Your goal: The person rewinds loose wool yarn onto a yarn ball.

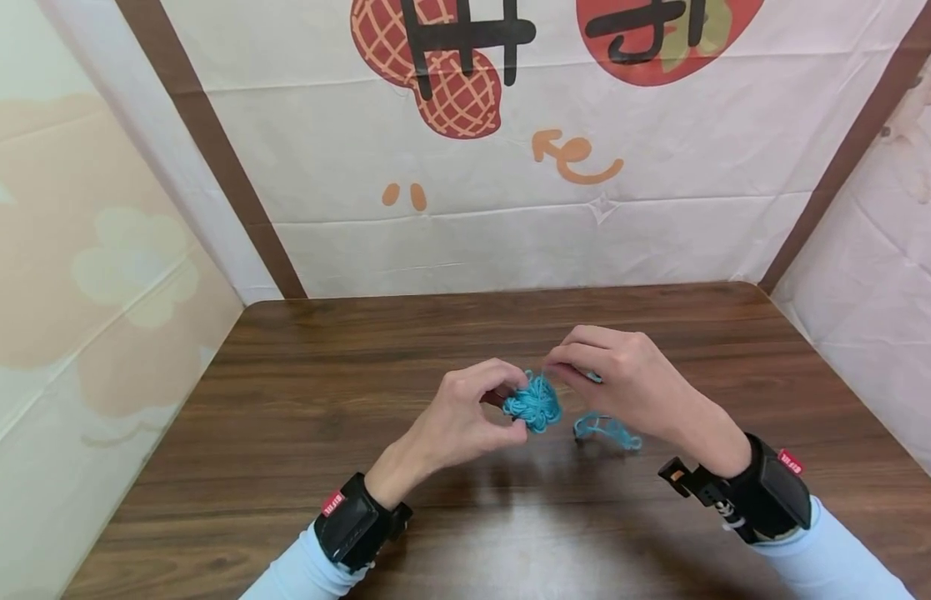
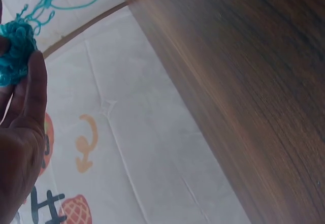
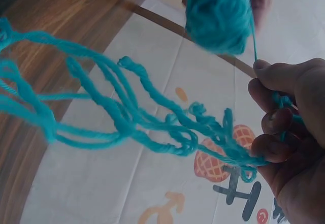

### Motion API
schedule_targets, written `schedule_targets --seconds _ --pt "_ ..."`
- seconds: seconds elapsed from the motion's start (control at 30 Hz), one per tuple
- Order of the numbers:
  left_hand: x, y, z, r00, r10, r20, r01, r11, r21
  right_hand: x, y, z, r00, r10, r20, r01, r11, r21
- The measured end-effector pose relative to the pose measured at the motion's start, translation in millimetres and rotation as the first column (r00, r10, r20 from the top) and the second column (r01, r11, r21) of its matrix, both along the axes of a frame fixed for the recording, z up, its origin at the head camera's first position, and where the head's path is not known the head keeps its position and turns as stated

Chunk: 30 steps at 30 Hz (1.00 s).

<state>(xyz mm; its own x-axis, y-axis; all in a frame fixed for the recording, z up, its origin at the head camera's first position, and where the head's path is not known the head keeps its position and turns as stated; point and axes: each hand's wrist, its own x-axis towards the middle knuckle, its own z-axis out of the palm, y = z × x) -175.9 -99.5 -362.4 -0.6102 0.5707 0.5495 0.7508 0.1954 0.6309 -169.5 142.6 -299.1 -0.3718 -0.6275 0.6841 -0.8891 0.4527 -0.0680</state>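
Observation:
A small ball of teal yarn [image 1: 535, 403] is held between the thumb and fingers of my left hand [image 1: 465, 412], a little above the table. Close on its right, my right hand [image 1: 633, 383] pinches a single strand that runs from the ball, as the right wrist view shows. The curled lower fingers of that hand also grip a tangled bundle of loose yarn [image 3: 122, 117], which trails away from the palm. In the head view part of this loose yarn [image 1: 608, 429] hangs below the right hand.
The hands work over a dark wood-grain table [image 1: 345, 358]. Behind it stands a white printed cloth [image 1: 510, 242] with brown stripes, and more cloth hangs at left and right. Black camera straps [image 1: 360, 521] circle both wrists.

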Motion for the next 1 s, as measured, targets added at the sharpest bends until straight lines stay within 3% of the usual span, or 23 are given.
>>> schedule_targets --seconds 0.3,0.77,1.0 --pt "7.3 4 1.4 0.999 -0.049 0.003 0.049 0.999 0.006 -13.8 9 -5.3 1.000 0.023 0.006 -0.023 0.999 -0.046" --pt "11.2 6 4.3 0.996 -0.093 0.010 0.092 0.995 0.033 -30.7 23 -8.1 0.984 -0.005 0.180 0.032 0.988 -0.149" --pt "15.2 6 5.1 0.994 -0.105 0.027 0.103 0.992 0.074 -35.1 27 -12.9 0.955 -0.063 0.290 0.107 0.985 -0.137"
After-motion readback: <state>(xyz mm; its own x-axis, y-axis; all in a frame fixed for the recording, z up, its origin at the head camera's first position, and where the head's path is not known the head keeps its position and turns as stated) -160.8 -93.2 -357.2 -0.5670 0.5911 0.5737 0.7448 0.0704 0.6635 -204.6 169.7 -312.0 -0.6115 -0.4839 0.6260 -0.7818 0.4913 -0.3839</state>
